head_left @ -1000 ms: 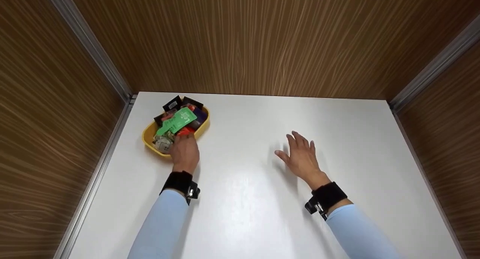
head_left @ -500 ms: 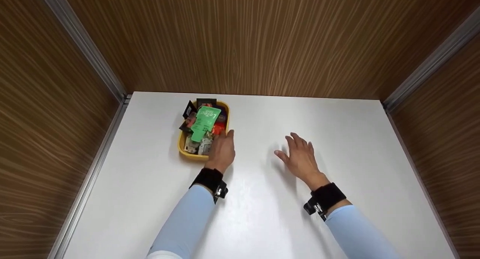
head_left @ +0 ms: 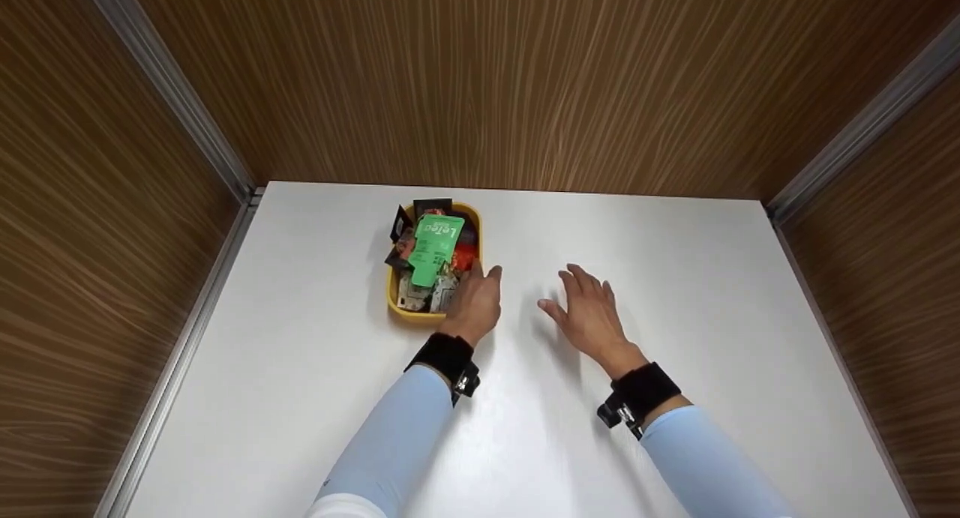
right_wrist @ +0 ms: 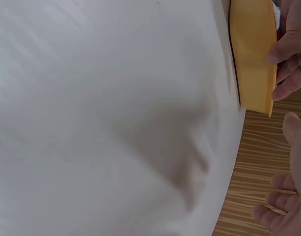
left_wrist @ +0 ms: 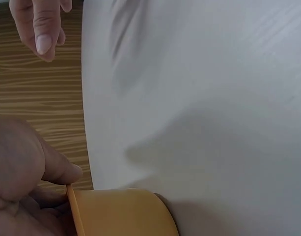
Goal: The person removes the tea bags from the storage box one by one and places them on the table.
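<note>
A yellow plastic bin (head_left: 415,317) stands on the white table, left of centre in the head view. My left hand (head_left: 477,306) pinches its right wall; the left wrist view shows the thumb (left_wrist: 64,172) at the rim and fingers on the inner side. Packets fill the bin: a green one lettered "LeTea" (head_left: 439,237) on top, a red one (head_left: 465,256), and black ones (head_left: 433,205) poking above the far rim. To the right, my right hand (head_left: 589,315) hovers over the table, fingers loosely spread, holding nothing. Its shadow falls below it.
Brown wood-grain panels (head_left: 480,83) enclose the white table (head_left: 675,278) at the back and both sides. Grey metal rails (head_left: 176,91) run along the corners. Black wrist straps with small cameras (head_left: 465,381) sit on both wrists.
The left hand has slid the bin from the far left toward the middle, turning it so its long side points away from me. The right hand has shifted slightly left.
</note>
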A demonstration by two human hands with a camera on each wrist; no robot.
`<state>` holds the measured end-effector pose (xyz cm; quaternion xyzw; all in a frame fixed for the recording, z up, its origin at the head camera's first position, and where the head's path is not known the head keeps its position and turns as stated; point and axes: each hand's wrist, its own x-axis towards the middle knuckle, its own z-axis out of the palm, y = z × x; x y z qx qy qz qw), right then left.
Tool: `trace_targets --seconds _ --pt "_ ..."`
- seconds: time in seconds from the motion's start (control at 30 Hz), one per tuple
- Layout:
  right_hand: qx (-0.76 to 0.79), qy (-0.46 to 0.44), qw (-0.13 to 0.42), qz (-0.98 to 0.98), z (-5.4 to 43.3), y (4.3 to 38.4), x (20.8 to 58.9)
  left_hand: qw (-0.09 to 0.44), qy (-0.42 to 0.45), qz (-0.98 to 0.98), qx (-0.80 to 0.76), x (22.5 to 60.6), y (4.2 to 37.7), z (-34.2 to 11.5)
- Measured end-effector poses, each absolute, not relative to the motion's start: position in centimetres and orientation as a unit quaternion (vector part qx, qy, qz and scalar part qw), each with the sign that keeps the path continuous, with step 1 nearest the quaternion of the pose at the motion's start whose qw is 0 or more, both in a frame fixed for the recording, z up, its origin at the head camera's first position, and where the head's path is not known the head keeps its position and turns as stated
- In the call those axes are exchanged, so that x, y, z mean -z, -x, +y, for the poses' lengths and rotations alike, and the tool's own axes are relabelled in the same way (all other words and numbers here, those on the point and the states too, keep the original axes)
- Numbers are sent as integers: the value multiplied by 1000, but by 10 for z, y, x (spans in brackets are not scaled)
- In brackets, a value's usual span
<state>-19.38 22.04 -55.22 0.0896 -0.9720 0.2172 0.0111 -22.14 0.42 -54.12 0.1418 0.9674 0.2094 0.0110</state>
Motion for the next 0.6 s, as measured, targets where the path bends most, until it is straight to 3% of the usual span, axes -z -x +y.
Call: trace_targets --seconds 0.23,0.47,0.6 --pt "-206 -111 22 -972 192 201 548 -6 -139 963 -232 535 217 -1" --pt "-205 -128 30 -970 179 203 538 -95 -124 935 -317 503 217 -44" --pt "-235 -133 43 -962 172 203 531 -74 -58 932 -351 491 218 -77"
